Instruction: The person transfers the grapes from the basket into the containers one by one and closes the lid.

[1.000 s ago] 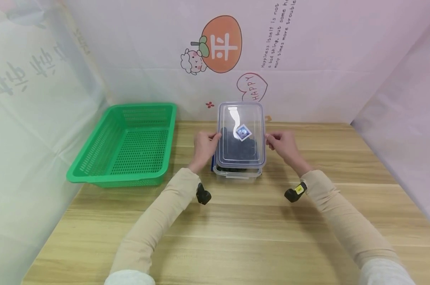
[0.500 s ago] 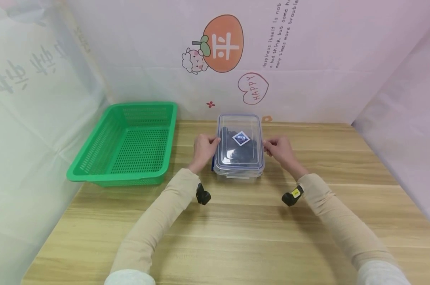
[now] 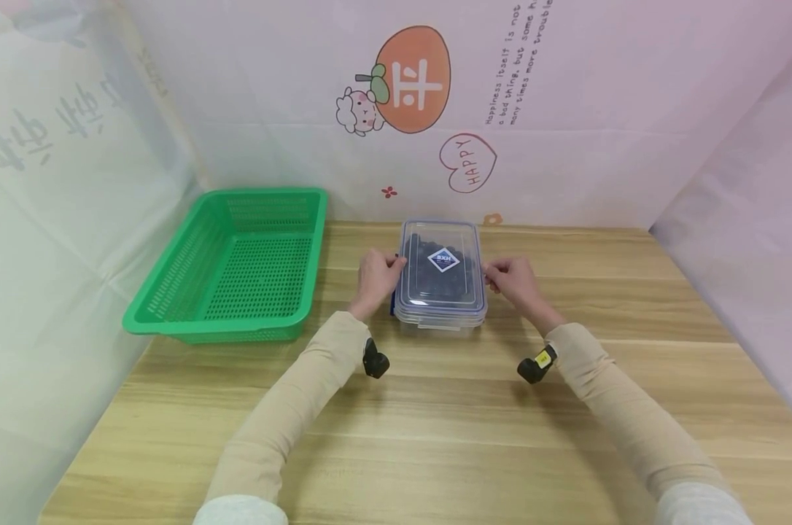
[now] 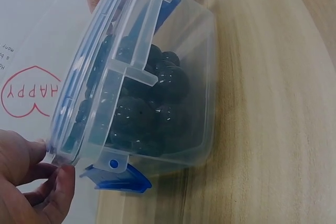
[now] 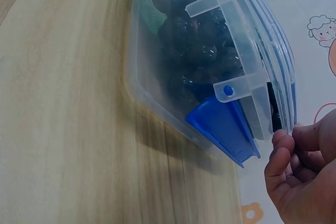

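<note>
A clear plastic food container (image 3: pixel 438 328) stands on the wooden table, full of dark, shiny round things (image 4: pixel 170 82) that look like grapes. Over its top lies the clear lid (image 3: pixel 458 232), edged in blue and bearing a diamond sticker. At the lid's left edge, my left hand (image 3: pixel 378 281) pinches it between thumb and fingers. My right hand (image 3: pixel 519 286) pinches the opposite edge. A narrow gap shows between lid and rim in the right wrist view. The blue side latches (image 5: pixel 223 127) (image 4: pixel 118 178) hang folded down, unfastened.
To the left stands a green perforated basket (image 3: pixel 307 292) with nothing visible in it. Printed white cloth (image 3: pixel 567 168) rises behind the wooden table (image 3: pixel 435 437) and along both sides.
Both hands have lowered the lid from a tilted position above the container down onto its top. The right hand shifted slightly inward and down. The basket stayed put.
</note>
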Motion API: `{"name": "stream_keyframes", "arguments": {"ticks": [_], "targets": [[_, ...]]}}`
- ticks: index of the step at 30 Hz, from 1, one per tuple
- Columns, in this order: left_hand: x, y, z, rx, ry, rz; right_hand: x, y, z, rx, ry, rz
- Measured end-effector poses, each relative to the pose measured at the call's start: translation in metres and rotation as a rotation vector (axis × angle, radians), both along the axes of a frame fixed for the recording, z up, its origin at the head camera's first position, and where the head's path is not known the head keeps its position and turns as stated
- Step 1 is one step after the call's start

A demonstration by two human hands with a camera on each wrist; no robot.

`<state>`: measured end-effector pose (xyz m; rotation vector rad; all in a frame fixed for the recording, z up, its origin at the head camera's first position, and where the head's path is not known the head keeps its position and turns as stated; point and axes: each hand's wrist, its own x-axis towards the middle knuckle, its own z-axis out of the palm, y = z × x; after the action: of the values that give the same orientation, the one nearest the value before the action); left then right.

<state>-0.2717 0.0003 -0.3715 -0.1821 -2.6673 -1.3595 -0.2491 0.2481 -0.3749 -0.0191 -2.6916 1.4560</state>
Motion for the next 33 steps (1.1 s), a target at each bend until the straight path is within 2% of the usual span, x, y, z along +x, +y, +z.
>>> {"name": "stream_keyframes", "arguments": {"ticks": [7, 10, 16, 25, 29, 33], "targets": [[0.0, 0.0, -0.002, -0.014, 0.0, 0.012, 0.0, -0.002, 0.0, -0.022, -0.031, 0.0], [0.0, 0.0, -0.003, -0.021, -0.029, 0.013, 0.0, -0.004, 0.001, 0.009, -0.065, 0.0], [-0.002, 0.002, -0.001, -0.029, -0.098, 0.055, -0.002, -0.01, 0.002, 0.06, -0.138, 0.007], [-0.005, 0.006, 0.004, -0.005, -0.179, 0.087, -0.003, -0.014, 0.004, -0.004, -0.253, 0.013], [-0.008, 0.005, 0.004, 0.065, -0.233, 0.078, -0.003, -0.015, 0.007, -0.02, -0.287, 0.01], [-0.013, 0.004, 0.003, 0.173, -0.35, 0.081, -0.003, -0.017, 0.007, -0.057, -0.307, 0.003]]}}
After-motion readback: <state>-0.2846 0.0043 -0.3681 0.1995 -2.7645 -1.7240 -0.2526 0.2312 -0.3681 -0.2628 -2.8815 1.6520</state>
